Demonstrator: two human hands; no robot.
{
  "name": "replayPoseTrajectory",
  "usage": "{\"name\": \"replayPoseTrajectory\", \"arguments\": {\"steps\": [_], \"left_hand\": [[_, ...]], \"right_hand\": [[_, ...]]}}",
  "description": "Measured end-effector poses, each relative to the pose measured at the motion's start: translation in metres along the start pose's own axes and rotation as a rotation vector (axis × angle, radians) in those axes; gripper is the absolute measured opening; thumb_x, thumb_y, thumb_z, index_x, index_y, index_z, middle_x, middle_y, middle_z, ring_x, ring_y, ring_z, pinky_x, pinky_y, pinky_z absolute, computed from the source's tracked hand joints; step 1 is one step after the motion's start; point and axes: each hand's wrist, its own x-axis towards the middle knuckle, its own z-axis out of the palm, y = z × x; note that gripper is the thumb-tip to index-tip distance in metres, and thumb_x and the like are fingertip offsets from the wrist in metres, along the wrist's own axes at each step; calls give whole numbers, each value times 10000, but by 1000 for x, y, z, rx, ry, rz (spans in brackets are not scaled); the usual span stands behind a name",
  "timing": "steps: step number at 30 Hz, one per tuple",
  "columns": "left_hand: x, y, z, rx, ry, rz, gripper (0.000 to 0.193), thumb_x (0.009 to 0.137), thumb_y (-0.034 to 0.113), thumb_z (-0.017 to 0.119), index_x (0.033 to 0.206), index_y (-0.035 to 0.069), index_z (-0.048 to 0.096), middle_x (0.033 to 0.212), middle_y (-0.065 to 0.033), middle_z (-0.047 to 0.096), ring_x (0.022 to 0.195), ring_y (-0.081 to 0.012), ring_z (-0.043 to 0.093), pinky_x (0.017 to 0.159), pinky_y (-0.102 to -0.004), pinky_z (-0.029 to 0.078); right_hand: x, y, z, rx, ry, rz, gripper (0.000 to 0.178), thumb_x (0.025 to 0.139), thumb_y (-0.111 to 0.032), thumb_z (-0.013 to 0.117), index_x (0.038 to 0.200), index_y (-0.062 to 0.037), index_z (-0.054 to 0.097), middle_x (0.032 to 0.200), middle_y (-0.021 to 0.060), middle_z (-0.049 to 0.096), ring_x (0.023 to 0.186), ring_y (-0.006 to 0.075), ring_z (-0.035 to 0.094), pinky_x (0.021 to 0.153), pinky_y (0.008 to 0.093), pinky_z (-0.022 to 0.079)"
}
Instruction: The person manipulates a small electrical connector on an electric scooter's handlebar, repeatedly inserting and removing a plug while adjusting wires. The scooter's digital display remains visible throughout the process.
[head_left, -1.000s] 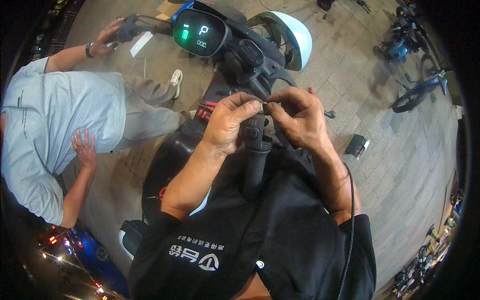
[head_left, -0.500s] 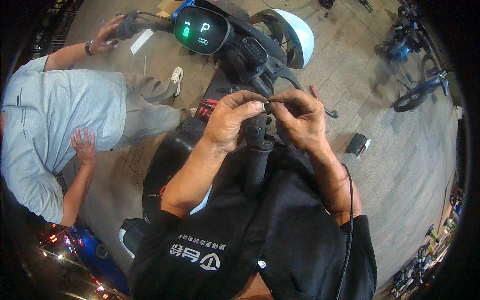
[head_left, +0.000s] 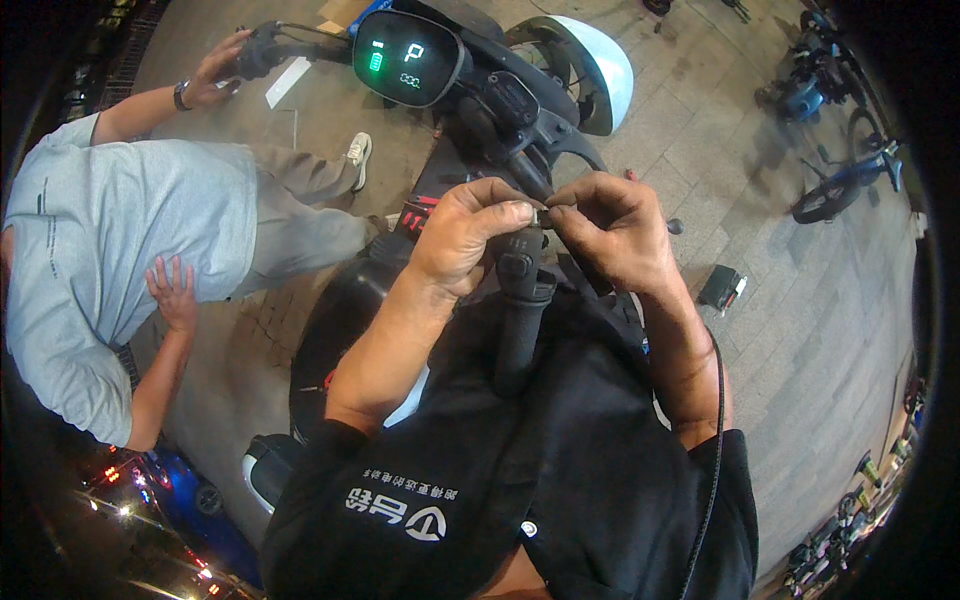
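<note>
My left hand (head_left: 462, 238) is closed in a pinch just above the near handlebar of an electric scooter. A small pale piece (head_left: 541, 216) shows at its thumb and fingertips, too small to name. Facing it, my right hand (head_left: 625, 240) pinches too, its fingertips close to that piece; what it holds is hidden. Below the fingers are the black switch housing (head_left: 517, 263) and the rubber handlebar grip (head_left: 516, 345), which points toward my chest. A lever's ball end (head_left: 675, 227) sticks out beyond my right hand. The dash display (head_left: 408, 58) is lit, left of the handlebar stem (head_left: 525, 172).
At the left stands a person in a grey shirt (head_left: 150, 215), one hand (head_left: 213, 70) on the far handlebar grip. A white front fender (head_left: 595, 80) curves at the top. A dark box (head_left: 722, 289) lies on the paving at right. Bicycles (head_left: 835, 195) stand farther off.
My right hand has shifted slightly right, and its fingers look a little straighter. My left hand keeps its pinch beside it. The whole view has shifted slightly.
</note>
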Motion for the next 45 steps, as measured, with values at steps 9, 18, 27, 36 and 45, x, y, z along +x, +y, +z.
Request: {"name": "replayPoseTrajectory", "arguments": {"steps": [9, 18, 27, 36, 45], "left_hand": [[2, 1, 2, -10, -2, -17, 114, 853, 57, 634, 956, 8, 642, 876, -89, 687, 756, -139, 669, 720, -279, 560], [2, 0, 0, 13, -19, -13, 112, 848, 63, 641, 945, 6, 640, 891, -93, 687, 763, -143, 667, 724, -277, 556], [6, 0, -3, 80, 20, -40, 113, 856, 93, 629, 928, 7, 633, 858, -81, 677, 743, -139, 660, 699, -277, 552], [7, 1, -4, -11, -1, -23, 102, 844, 47, 646, 938, 8, 655, 850, -59, 676, 748, -123, 654, 716, -266, 553], [6, 1, -3, 13, -31, 11, 104, 849, 46, 644, 944, 7, 656, 855, -62, 678, 745, -123, 657, 715, -263, 555]], "right_hand": [[6, -5, -3, -291, 73, -392, 130, 767, -93, 674, 851, 6, 661, 686, 90, 632, 575, 140, 611, 551, 293, 487], [-5, -3, 5, -178, 104, -290, 90, 776, -41, 656, 846, 16, 660, 704, 83, 650, 611, 139, 652, 551, 272, 503], [11, -16, -15, -242, -120, -251, 160, 745, -100, 657, 866, 3, 670, 744, 150, 653, 681, 248, 665, 626, 327, 510], [11, -13, -7, -297, -55, -290, 160, 765, -108, 667, 881, 1, 653, 734, 141, 640, 674, 248, 659, 612, 327, 511], [8, 5, 3, -243, 82, -492, 120, 767, -65, 684, 865, -7, 647, 713, 107, 625, 620, 212, 643, 573, 306, 504]]}}
